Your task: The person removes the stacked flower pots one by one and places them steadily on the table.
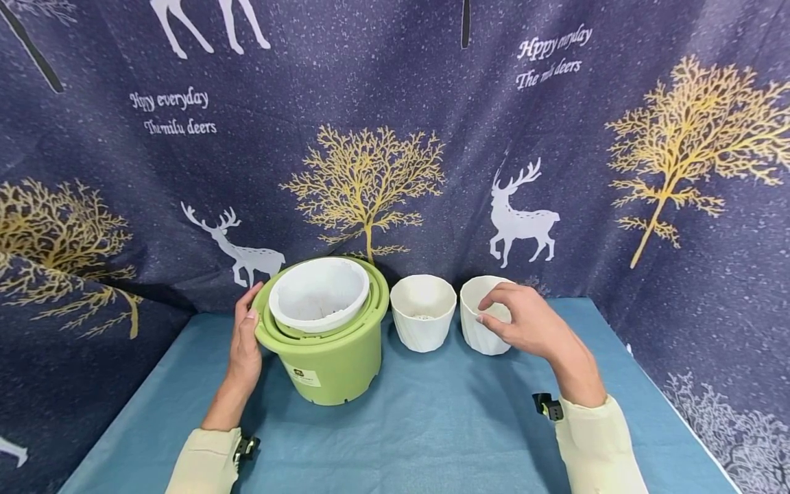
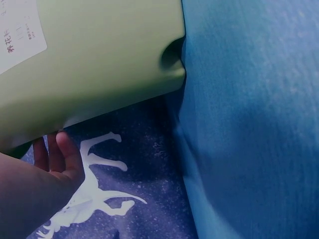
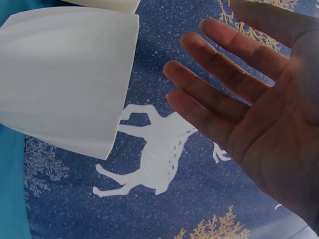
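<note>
A large green plastic flower pot (image 1: 336, 363) with a paper label stands left of centre. Nested in its top are another green rim and a white oval bowl (image 1: 321, 291). My left hand (image 1: 245, 346) touches the green pot's outer side at the rim; in the left wrist view, its fingers (image 2: 57, 154) lie against the pot's edge. To the right, two white fluted pots stand side by side, a middle one (image 1: 423, 319) and a right one (image 1: 478, 329). Over the right pot's edge hovers my right hand (image 1: 524, 319). Its fingers are spread and hold nothing in the right wrist view.
Blue cloth (image 1: 426, 418) covers the table. Close behind the pots hangs a dark blue curtain (image 1: 395, 82) with deer and tree prints. Small black devices are strapped at both wrists.
</note>
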Motion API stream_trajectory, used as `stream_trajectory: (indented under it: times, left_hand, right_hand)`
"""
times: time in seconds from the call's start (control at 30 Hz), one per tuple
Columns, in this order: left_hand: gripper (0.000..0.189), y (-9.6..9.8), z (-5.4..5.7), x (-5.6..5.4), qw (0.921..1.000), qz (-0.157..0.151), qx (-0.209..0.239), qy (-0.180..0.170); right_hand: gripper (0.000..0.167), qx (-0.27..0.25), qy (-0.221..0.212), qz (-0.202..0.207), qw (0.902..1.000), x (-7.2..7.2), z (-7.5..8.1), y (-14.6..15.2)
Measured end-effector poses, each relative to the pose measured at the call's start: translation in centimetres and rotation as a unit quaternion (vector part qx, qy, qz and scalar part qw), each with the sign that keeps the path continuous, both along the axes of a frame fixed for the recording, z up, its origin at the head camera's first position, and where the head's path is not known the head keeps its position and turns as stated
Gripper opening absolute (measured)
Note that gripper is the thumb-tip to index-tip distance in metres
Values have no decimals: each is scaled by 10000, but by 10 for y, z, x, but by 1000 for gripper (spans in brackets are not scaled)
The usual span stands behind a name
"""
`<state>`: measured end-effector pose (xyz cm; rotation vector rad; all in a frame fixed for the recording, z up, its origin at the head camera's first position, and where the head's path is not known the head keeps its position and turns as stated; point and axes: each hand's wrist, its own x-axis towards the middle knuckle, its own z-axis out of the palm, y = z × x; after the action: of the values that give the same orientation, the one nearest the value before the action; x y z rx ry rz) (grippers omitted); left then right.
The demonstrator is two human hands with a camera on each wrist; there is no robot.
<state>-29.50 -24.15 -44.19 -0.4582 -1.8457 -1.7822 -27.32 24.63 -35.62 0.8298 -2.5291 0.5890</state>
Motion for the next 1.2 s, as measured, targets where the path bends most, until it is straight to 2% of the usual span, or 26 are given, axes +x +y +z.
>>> stream_trajectory:
  times: [0.5, 1.0, 1.2]
  left_hand:
    - [54, 0, 0, 0, 10000, -56, -25, 0]
    - [54, -1, 0, 0, 9999, -97, 52, -48]
    - [55, -1, 0, 0, 10000, -58, 48, -54]
  right_hand:
    - [10, -7, 16, 18, 10000, 1, 0, -6]
    - [8, -55, 231, 234, 9994, 1, 0, -13]
    - [8, -79, 445, 382, 9983, 0, 0, -17]
